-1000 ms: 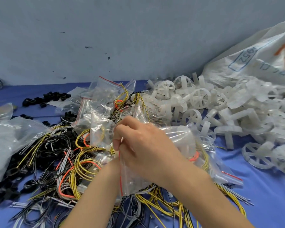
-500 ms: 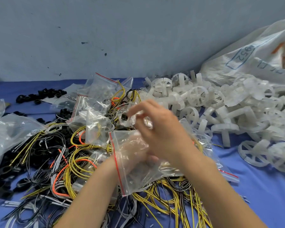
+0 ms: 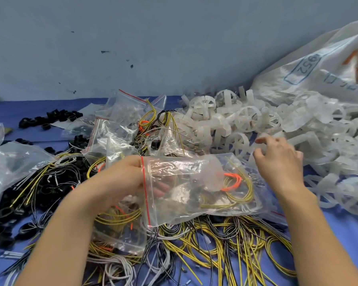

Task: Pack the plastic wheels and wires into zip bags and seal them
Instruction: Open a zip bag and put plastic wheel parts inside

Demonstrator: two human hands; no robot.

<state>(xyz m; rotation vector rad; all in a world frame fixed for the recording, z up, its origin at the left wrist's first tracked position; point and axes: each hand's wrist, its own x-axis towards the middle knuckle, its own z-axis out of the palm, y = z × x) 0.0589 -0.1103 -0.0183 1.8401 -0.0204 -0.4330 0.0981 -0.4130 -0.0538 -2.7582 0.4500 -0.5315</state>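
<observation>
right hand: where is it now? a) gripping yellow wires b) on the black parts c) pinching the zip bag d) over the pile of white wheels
d: the right hand is over the white wheels, apart from the zip bag, which the left hand holds.

Left grip tight; right grip loose, forward.

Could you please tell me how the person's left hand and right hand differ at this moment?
The left hand grips the clear zip bag at its red-striped mouth; the right hand holds nothing that shows. The left hand sits over the tangled wires, while the right hand hovers at the pile of white plastic wheels. The left hand looks sharp; the right hand's fingertips are blurred. Both are bare and seen from above.
</observation>
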